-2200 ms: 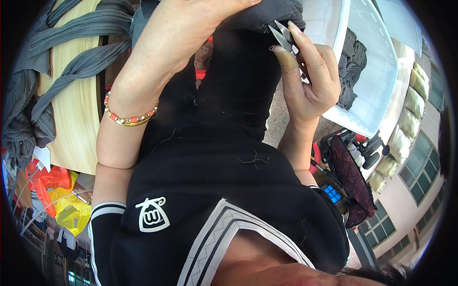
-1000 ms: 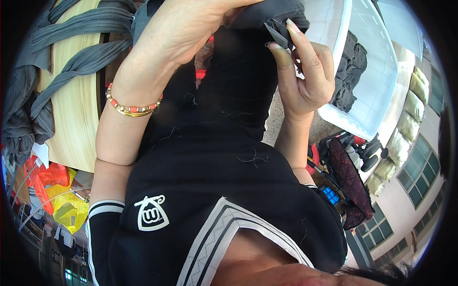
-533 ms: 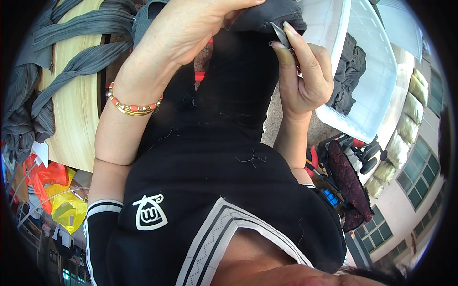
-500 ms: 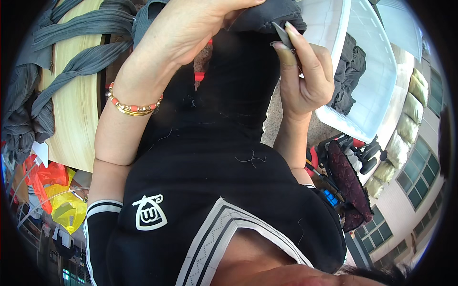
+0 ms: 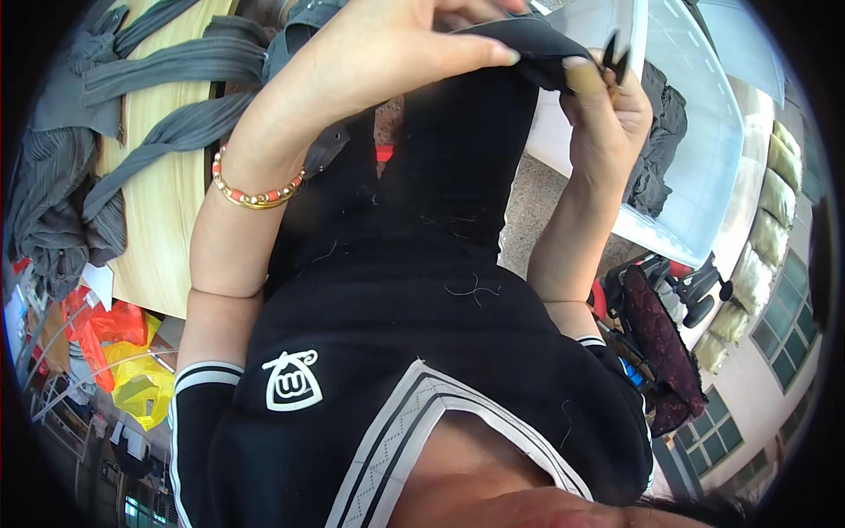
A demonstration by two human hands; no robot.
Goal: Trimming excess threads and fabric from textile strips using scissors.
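My left hand [image 5: 396, 53], with a beaded bracelet on its wrist, pinches the top edge of a black garment [image 5: 458, 167] and holds it up in front of me. My right hand [image 5: 607, 110] is at the garment's right corner. Its thumb presses on the fabric edge and its fingers hold small dark thread snips [image 5: 614, 55], whose tips point up. The garment hangs down against my black top with white trim, and loose threads lie on it.
A wooden table [image 5: 163, 229] on the left carries several grey garments [image 5: 132, 97]. A clear plastic bin [image 5: 704, 150] with dark clothes [image 5: 660, 150] stands on the right. Orange and yellow bags [image 5: 123, 352] lie at lower left, and a black wheeled chair [image 5: 660, 339] at lower right.
My right hand has risen to the garment's top corner, and the snips have turned from pointing at the fabric to pointing up. My left hand keeps its grip.
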